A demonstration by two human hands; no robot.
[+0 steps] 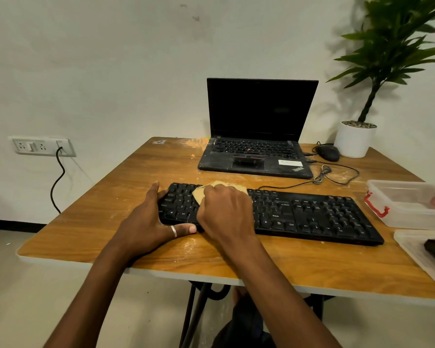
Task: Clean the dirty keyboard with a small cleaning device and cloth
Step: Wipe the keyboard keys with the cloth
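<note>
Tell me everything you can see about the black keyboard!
The keyboard is black, wide and flat, seemingly plastic, with white-lettered keys and a number pad. It lies on the wooden table, before the laptop. The left hand steadies its left end; the right hand presses a tan cloth onto its keys.

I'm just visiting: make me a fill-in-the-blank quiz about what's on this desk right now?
1. The right hand presses a tan ____ onto the black external keyboard.
2. The left hand steadies the keyboard's ____ end.
3. The open black laptop has a ____ screen.
4. The black mouse lies beside a white ____ holding a plant.

Missing: cloth; left; dark; pot
</note>
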